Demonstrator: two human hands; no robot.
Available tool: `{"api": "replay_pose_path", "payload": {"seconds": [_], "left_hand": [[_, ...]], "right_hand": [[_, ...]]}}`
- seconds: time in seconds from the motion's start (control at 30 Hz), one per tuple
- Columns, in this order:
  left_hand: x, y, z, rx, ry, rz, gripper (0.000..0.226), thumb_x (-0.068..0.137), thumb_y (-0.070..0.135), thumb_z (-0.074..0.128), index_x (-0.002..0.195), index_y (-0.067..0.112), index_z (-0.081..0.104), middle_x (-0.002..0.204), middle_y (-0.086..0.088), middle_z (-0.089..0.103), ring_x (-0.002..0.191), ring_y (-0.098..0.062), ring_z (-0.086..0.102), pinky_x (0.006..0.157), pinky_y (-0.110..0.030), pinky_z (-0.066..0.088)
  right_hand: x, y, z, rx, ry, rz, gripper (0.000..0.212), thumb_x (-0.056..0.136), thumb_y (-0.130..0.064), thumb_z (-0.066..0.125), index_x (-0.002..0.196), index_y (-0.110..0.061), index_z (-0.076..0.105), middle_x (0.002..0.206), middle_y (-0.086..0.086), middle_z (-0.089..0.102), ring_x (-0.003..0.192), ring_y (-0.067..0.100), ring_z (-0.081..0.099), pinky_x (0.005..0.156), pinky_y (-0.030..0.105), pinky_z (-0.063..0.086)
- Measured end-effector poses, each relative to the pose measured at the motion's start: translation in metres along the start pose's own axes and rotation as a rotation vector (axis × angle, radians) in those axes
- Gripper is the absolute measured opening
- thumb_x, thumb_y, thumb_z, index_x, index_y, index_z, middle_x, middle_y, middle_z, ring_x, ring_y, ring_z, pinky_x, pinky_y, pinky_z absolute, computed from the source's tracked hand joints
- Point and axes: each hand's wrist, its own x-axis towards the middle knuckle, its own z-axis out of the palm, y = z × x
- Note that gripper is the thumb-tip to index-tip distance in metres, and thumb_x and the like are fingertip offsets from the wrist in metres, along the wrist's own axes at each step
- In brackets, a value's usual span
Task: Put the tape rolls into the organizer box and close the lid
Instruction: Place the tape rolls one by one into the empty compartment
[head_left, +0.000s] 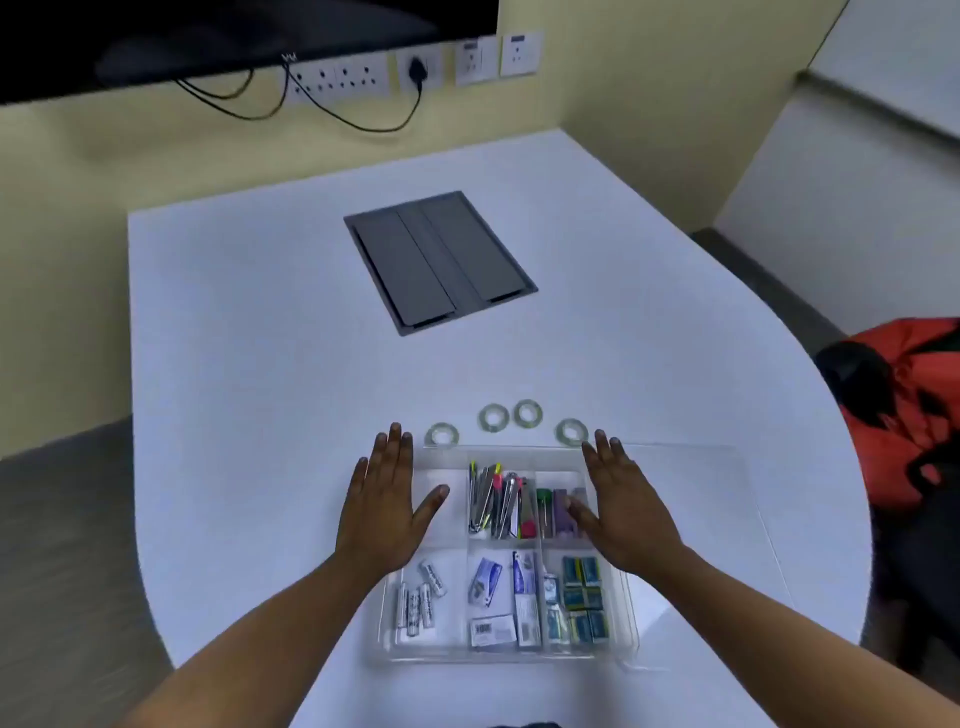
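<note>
Organizer box: clear plastic, divided into six compartments, sits at the table's near edge. We judge it rigid but light and slick on the white table, so it may slide if pushed from one side. Far-left compartment looks bare; we'd drop the rolls there.
Lid: clear sheet lying flat to the right of the box, apparently joined along the box's right wall, though we can't see the hinge. Thin and probably flexy; we'd take it by the far free edge and swing it over.
Box contents: batteries near-left, packets near-middle, small blue-green boxes near-right, pens and clips far-middle. All loose, so no tilting the box.
Left hand: spread flat, palm down, over the box's left wall, grasping nothing.
Right hand: also spread flat, palm down, over the box's far-right compartment, grasping nothing.
Tape rolls: four, all on the table just beyond the box's far wall. Leftmost sits close to the far-left corner, two in the middle are nearly touching, rightmost is just past the right fingertips.
Roll handling: small, light, stiff rings, lying flat. We'd pinch across the rim or hook a finger through the core. The smooth sides could slip.
</note>
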Motion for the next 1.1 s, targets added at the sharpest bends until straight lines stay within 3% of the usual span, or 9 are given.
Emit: {"api": "replay_pose_path", "payload": {"seconds": [0.13,0.33,0.47,0.6,0.7,0.87,0.97,1.1], "left_hand": [[-0.02,-0.009,0.03,0.036,-0.118,-0.057,0.1,0.073,0.078,-0.012,0.149,0.012,-0.014,0.155,-0.003,-0.023,0.147,-0.018,-0.013,0.118,-0.033,-0.006],[-0.025,-0.018,0.046,0.033,-0.116,-0.06,0.087,0.083,0.072,0.002,0.147,0.016,-0.018,0.157,-0.001,-0.024,0.147,-0.018,-0.015,0.118,-0.033,-0.006],[-0.026,-0.019,0.049,-0.014,-0.1,-0.084,0.082,0.085,0.072,0.006,0.147,0.024,-0.02,0.158,0.003,-0.023,0.147,-0.017,-0.016,0.118,-0.036,-0.004],[-0.022,-0.024,0.045,-0.163,-0.118,-0.071,0.082,0.084,0.075,0.015,0.144,0.037,-0.025,0.158,0.011,-0.023,0.145,-0.011,-0.018,0.117,-0.038,-0.004],[-0.022,-0.036,0.043,-0.261,-0.103,-0.097,0.083,0.087,0.07,0.021,0.146,0.031,-0.022,0.159,0.01,-0.016,0.146,-0.01,-0.013,0.118,-0.038,-0.001],[-0.017,-0.079,0.045,-0.217,-0.157,-0.402,0.084,0.086,0.065,0.02,0.151,0.018,-0.003,0.162,-0.005,-0.002,0.149,-0.024,0.0,0.119,-0.049,0.009],[-0.015,-0.092,0.056,-0.028,-0.285,-0.397,0.09,0.088,0.067,0.032,0.151,0.017,-0.009,0.161,-0.007,-0.015,0.148,-0.025,-0.01,0.117,-0.053,0.004],[-0.011,-0.086,0.063,-0.043,-0.361,-0.438,0.104,0.083,0.07,0.041,0.147,0.019,-0.022,0.156,-0.006,-0.031,0.144,-0.027,-0.025,0.115,-0.057,-0.006]], "right_hand": [[-0.016,0.006,0.022,0.005,-0.14,0.08,0.083,0.093,-0.061,0.033,0.152,-0.013,0.0,0.16,0.005,-0.01,0.148,0.017,-0.008,0.117,0.029,0.001],[-0.019,0.009,0.034,0.082,-0.182,0.094,0.095,0.087,-0.069,0.037,0.152,-0.015,-0.007,0.158,0.001,-0.018,0.146,0.015,-0.015,0.119,0.031,0.002],[-0.018,0.009,0.034,0.149,-0.161,0.115,0.094,0.086,-0.069,0.041,0.152,-0.019,-0.003,0.16,-0.001,-0.013,0.147,0.013,-0.011,0.121,0.034,0.008],[-0.016,0.009,0.031,0.195,-0.124,0.13,0.085,0.087,-0.061,0.049,0.152,-0.022,0.013,0.161,-0.004,0.003,0.148,0.013,0.006,0.116,0.035,0.024],[-0.012,0.013,0.028,0.186,-0.051,0.164,0.069,0.088,-0.045,0.06,0.146,-0.017,0.034,0.158,0.001,0.024,0.144,0.017,0.026,0.112,0.033,0.03],[0.002,0.019,0.019,0.134,0.051,0.174,0.046,0.087,-0.031,0.065,0.129,-0.013,0.058,0.139,0.009,0.055,0.129,0.025,0.05,0.107,0.037,0.038],[0.019,0.02,0.01,0.107,0.132,0.163,0.033,0.084,-0.028,0.068,0.114,-0.012,0.066,0.114,0.01,0.07,0.106,0.028,0.064,0.092,0.035,0.048],[0.047,0.023,-0.004,0.113,0.112,0.174,0.025,0.086,-0.028,0.065,0.108,-0.016,0.068,0.107,0.007,0.072,0.098,0.025,0.065,0.085,0.035,0.051]]}}
